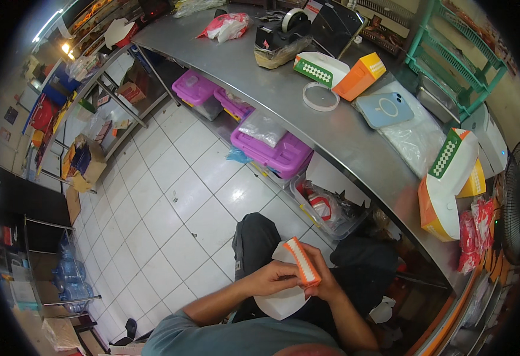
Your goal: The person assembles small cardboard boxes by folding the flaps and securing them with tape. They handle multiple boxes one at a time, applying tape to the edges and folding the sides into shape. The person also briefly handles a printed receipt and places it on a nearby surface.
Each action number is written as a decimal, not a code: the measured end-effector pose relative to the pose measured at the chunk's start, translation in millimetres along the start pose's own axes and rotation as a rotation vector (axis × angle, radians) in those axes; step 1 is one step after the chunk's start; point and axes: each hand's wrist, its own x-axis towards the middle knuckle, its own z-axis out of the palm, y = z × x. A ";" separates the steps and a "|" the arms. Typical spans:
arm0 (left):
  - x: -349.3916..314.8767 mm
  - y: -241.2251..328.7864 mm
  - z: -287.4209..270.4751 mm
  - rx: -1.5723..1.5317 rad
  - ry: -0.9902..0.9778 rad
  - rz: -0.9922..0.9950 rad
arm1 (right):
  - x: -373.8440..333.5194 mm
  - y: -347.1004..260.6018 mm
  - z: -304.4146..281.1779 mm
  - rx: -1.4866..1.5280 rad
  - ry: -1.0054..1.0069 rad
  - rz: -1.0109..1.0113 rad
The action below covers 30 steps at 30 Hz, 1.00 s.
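Observation:
Over my lap I hold a partly folded paper food carton (302, 264), white inside, with an orange side that carries a white pattern. My left hand (276, 277) closes its fingers on the carton's left edge and white flap. Around the orange side, my right hand (324, 274) grips from the right with its fingers wrapped behind. On the steel table ahead lie a green, white and orange carton (318, 70) and an orange and yellow carton (355, 80). Near the table's right end sit more cartons (441, 196), partly nested together.
A white ring (320, 97), a tape dispenser (284, 35) and a blue phone (384, 110) lie on the steel table (212, 53). Red plastic packets (472, 237) and a fan (518, 202) are at right. Purple-lidded bins (272, 151) stand beneath. Water bottles (73, 279) stand left.

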 end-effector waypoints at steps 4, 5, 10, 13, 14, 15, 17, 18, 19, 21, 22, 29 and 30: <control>8.5 14.8 -6.7 0.216 0.003 0.232 | -3.1 -10.6 1.1 0.015 -0.164 0.040; 10.7 21.2 -7.2 0.283 0.013 0.255 | -5.6 -14.0 0.6 0.007 -0.160 0.031; 21.0 41.6 14.1 0.655 0.320 0.285 | -18.8 -20.5 18.5 -0.265 0.429 -0.367; 7.9 23.4 30.0 0.483 0.608 0.412 | -18.3 -34.7 33.4 -0.727 0.523 -0.750; 17.4 31.2 45.7 0.264 0.653 0.421 | -21.4 -41.1 33.7 -0.701 0.525 -0.796; 32.2 31.7 50.7 0.253 0.653 0.416 | -25.0 -48.6 39.0 -0.679 0.581 -0.839; 42.6 40.5 68.9 0.321 0.724 0.439 | -33.2 -60.9 45.7 -0.471 0.581 -0.798; 47.9 44.7 77.1 0.365 0.737 0.464 | -37.6 -63.3 41.2 -0.420 0.587 -0.807; 56.8 48.8 80.2 0.402 0.751 0.490 | -39.5 -67.1 32.6 -0.454 0.611 -0.843; 59.0 60.1 79.0 0.438 0.680 0.491 | -42.9 -75.0 31.2 -0.513 0.659 -0.877; 59.2 61.7 81.3 0.449 0.666 0.481 | -46.2 -76.7 31.4 -0.454 0.668 -0.843; 60.9 64.7 93.6 0.444 0.776 0.371 | -52.8 -74.1 28.9 -0.332 0.629 -0.780; 61.0 64.6 96.4 0.452 0.782 0.401 | -52.7 -72.7 29.0 -0.327 0.632 -0.787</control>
